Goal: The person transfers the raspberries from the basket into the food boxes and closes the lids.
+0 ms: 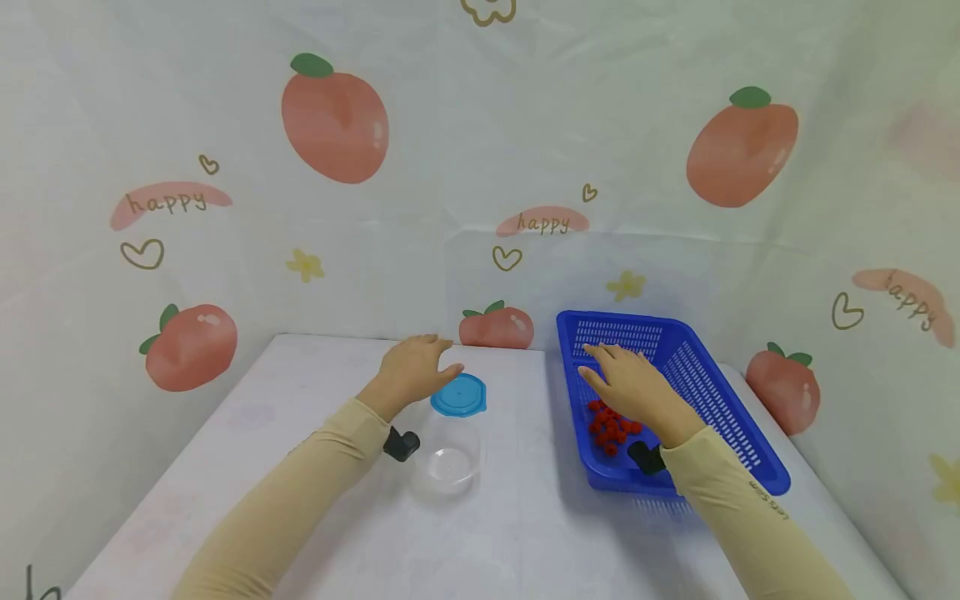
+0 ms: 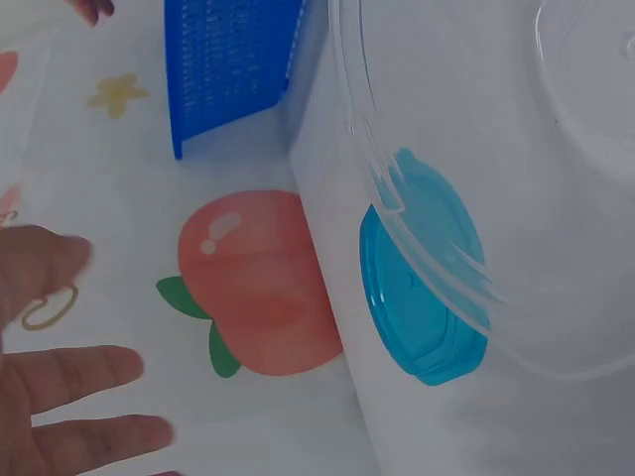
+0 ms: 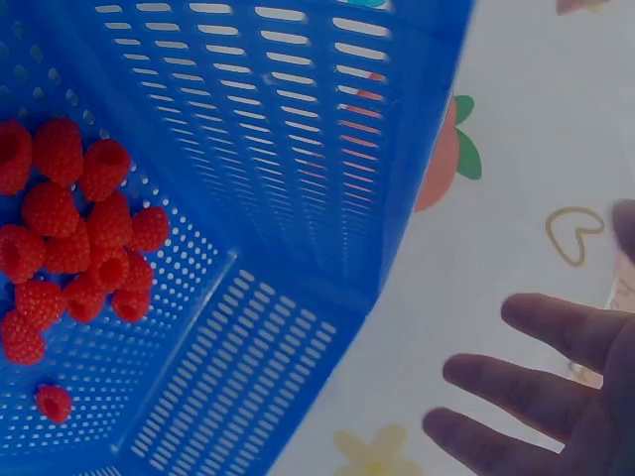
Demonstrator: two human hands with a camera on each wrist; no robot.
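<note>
My left hand [image 1: 408,371] hovers over the table with its fingers loosely extended, holding nothing. Nearest to it are a round blue lid [image 1: 459,395] with a small tab, lying flat, and a clear plastic container [image 1: 448,465] standing without a cover. In the left wrist view the lid [image 2: 422,283] shows partly through the container's transparent wall. Above the blue perforated basket [image 1: 570,375] my right hand [image 1: 633,387] is held with fingers spread and nothing in them. Several red raspberries [image 3: 74,233] lie loosely grouped on the basket floor, apart from that hand.
A white table [image 1: 517,533] bears everything, and a printed cloth [image 1: 420,208] with fruit drawings hangs behind and at the sides. The basket stands at the right with raised walls. A dark wrist mount [image 1: 401,444] sits beneath the left wrist, another [image 1: 647,458] by the right wrist.
</note>
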